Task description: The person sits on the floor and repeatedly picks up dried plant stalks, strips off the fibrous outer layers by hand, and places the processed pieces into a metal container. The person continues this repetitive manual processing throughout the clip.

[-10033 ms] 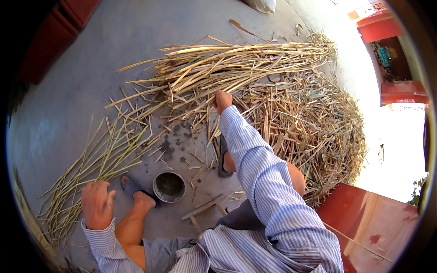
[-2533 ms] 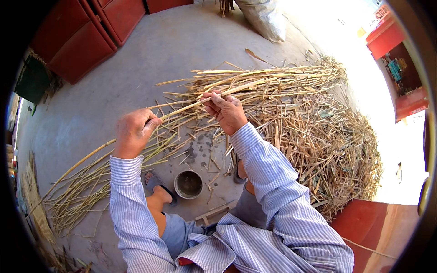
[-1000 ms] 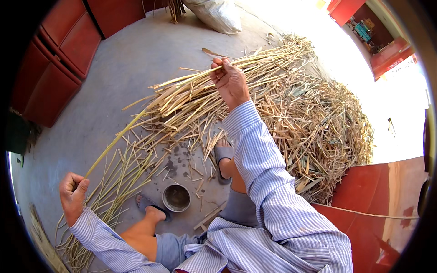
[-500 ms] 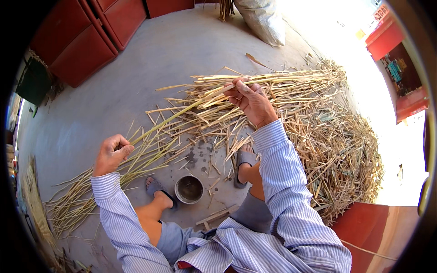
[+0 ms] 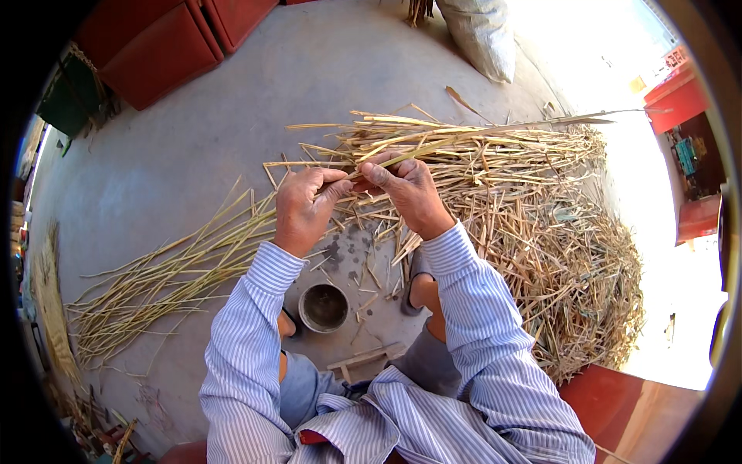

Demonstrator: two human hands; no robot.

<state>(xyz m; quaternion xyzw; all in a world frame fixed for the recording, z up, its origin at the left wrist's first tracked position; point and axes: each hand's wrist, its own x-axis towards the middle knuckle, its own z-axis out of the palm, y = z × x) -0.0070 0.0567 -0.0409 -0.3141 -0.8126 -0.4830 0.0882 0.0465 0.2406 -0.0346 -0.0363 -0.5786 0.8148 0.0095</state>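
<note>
My left hand (image 5: 305, 210) and my right hand (image 5: 408, 195) are close together over the near end of a heap of straw-like stalks. Both pinch one long dry plant stalk (image 5: 558, 121), which passes through the right fingers and ends in a long narrow leaf stretching off to the right. The left thumb and fingertips close on its near end; the exact grip is partly hidden. Below the right hand lies a thick layer of cut yellow stalks (image 5: 495, 147). Thinner greenish stems (image 5: 170, 271) are spread on the floor left of the left hand.
A round bowl (image 5: 302, 311) with a dark inside stands between my feet, near a small wooden frame (image 5: 363, 359). Dry leaves and husks (image 5: 572, 286) pile up at right. A pale sack (image 5: 481, 35) and red sofa-like furniture (image 5: 154, 58) stand farther back.
My left hand has moved right and up to meet the right hand, which has shifted slightly down. The stalk that spanned between them now trails off to the right.
</note>
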